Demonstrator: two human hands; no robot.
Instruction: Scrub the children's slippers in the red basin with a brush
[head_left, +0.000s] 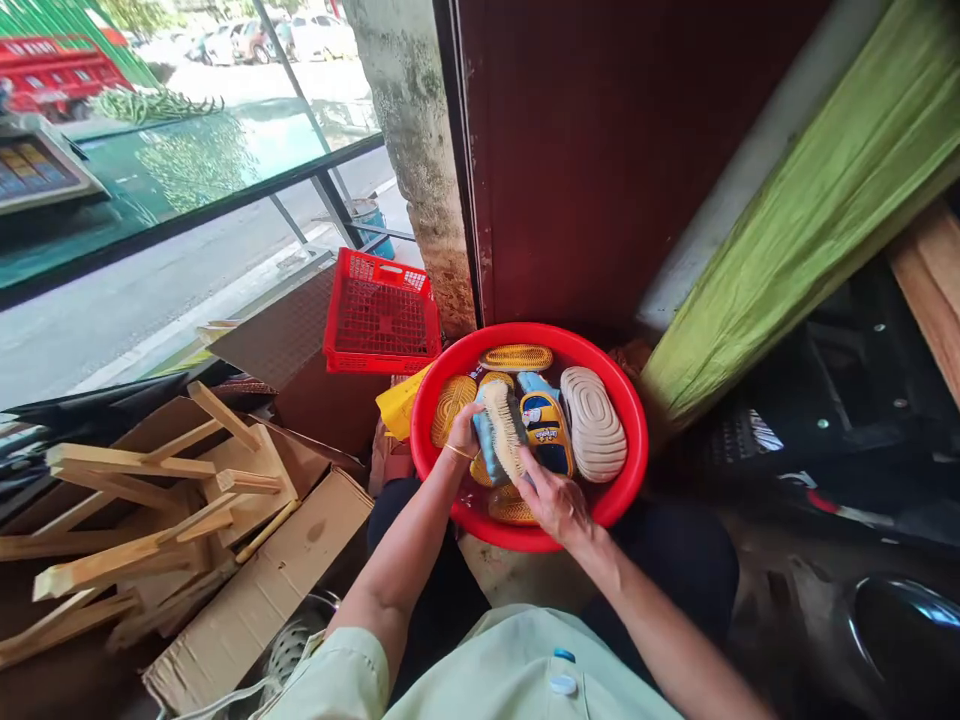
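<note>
My left hand [463, 430] is closed on the edge of a light blue and grey slipper [484, 445], held above the red basin [640, 420]. A scrub brush [501, 425] with pale bristles is in my right hand [556, 495], lying across that slipper. My fingers hide part of the brush. In the basin to the right lie a blue and yellow slipper [546, 430] with a cartoon print and a cream slipper [594, 425], ridged sole up. Several yellow-soled slippers, one of them a yellow slipper [453, 408] at the left, lie around in dark water.
Behind the basin to the left stands a red plastic crate [382, 360]. Wooden stool legs [150, 465] and a cardboard box [262, 590] fill the left side. A dark red door panel [570, 150] rises behind, with a green curtain [787, 220] at the right.
</note>
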